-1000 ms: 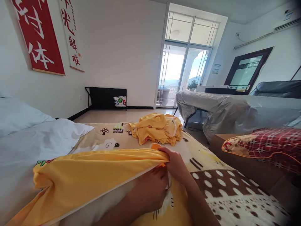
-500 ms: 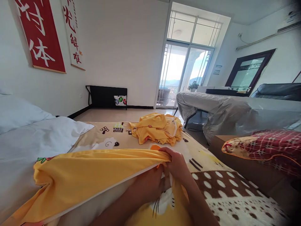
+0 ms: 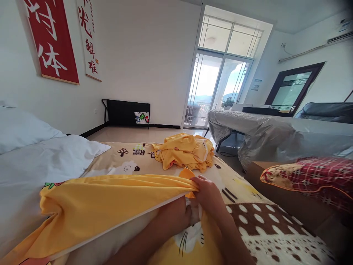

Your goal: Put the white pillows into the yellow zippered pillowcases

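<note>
A yellow pillowcase (image 3: 116,195) with a white-edged opening lies stretched across the front of the bed, a white pillow (image 3: 132,224) partly inside it. My right hand (image 3: 208,193) is closed on the bunched edge at the pillowcase's right corner. Just below, my left hand (image 3: 175,217) reaches into the opening, its fingers curled against the pillow and partly hidden by the fabric. A pointed orange flap (image 3: 186,173) sticks up beside my right fingers. Under my wrists shows a printed cat face with whiskers (image 3: 190,237).
A crumpled yellow cloth heap (image 3: 183,151) lies farther back on the patterned blanket (image 3: 248,217). White pillows (image 3: 55,158) are at the left. At right stand a cardboard box (image 3: 256,167) with a red plaid cushion (image 3: 317,176) and a plastic-covered table (image 3: 256,129).
The orange flap beside my right hand stands out more. My left hand has shifted slightly left and down, deeper under the pillowcase edge. My right hand keeps its grip.
</note>
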Tool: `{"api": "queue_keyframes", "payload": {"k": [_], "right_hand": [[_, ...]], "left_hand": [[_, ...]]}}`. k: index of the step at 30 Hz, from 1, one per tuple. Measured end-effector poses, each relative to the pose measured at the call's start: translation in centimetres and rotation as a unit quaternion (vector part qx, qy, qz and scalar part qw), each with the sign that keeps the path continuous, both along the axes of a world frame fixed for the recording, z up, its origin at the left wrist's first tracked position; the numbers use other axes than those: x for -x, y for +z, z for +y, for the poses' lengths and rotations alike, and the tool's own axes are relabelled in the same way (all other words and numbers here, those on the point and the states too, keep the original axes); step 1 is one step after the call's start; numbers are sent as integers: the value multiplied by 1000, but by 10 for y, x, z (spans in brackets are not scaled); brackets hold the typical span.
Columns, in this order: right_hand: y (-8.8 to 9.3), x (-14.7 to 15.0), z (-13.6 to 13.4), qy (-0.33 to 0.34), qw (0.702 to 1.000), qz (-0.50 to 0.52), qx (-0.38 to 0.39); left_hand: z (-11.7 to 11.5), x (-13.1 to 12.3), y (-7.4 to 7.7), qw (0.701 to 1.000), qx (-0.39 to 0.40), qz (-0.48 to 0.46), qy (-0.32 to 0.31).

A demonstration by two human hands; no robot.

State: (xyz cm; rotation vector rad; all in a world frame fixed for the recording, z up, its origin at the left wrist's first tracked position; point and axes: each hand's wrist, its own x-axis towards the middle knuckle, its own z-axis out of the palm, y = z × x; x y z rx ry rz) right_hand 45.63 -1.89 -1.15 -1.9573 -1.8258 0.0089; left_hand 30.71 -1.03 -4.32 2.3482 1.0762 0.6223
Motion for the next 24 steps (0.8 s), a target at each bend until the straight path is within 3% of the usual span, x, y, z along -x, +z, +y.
{"api": "queue_keyframes", "payload": {"k": [3, 7, 13, 19, 24], "right_hand": [[-2, 2, 2, 2, 1000, -11, -15], [-3, 2, 6, 76, 992, 74, -66], [-1, 7, 6, 44, 986, 150, -57], [-8, 10, 10, 64, 980, 170, -86], [-8, 7, 11, 91, 979, 170, -63]], "left_hand": [[-1, -1, 2, 1000, -3, -10, 15], [-2, 1, 1, 999, -29, 9, -11], [1, 1, -4, 992, -96, 45, -64], [3, -3, -3, 991, -82, 67, -78], [2, -3, -2, 990, -80, 87, -72]]}}
